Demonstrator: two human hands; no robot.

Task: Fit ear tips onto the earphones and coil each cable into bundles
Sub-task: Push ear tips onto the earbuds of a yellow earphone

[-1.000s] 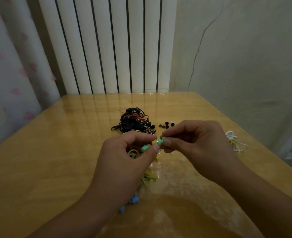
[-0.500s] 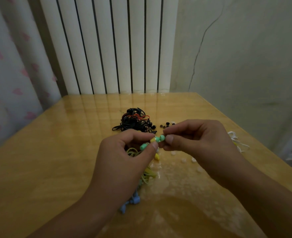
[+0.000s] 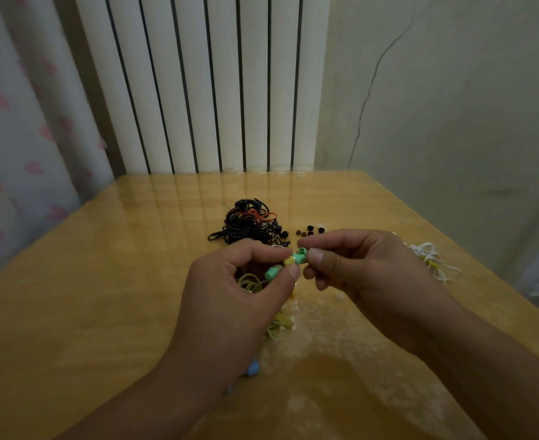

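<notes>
My left hand [image 3: 230,300] pinches a green and yellow earphone [image 3: 279,268] between thumb and forefinger above the table. My right hand [image 3: 363,268] pinches a green ear tip [image 3: 301,253] against the earphone's front end. The earphone's yellow cable [image 3: 252,281] hangs in loops under my left hand down to the table. Both hands meet at the middle of the view.
A tangle of black earphones [image 3: 246,225] with an orange strand lies on the wooden table [image 3: 103,296] behind my hands. Several loose dark ear tips [image 3: 309,230] sit right of it. White and yellow cables [image 3: 433,262] lie at the right edge. A blue piece [image 3: 253,368] shows below my left wrist.
The hands have stayed together at the earphone; the green ear tip has shifted slightly on its end, and pale ear tips seen on the table earlier are mostly hidden.
</notes>
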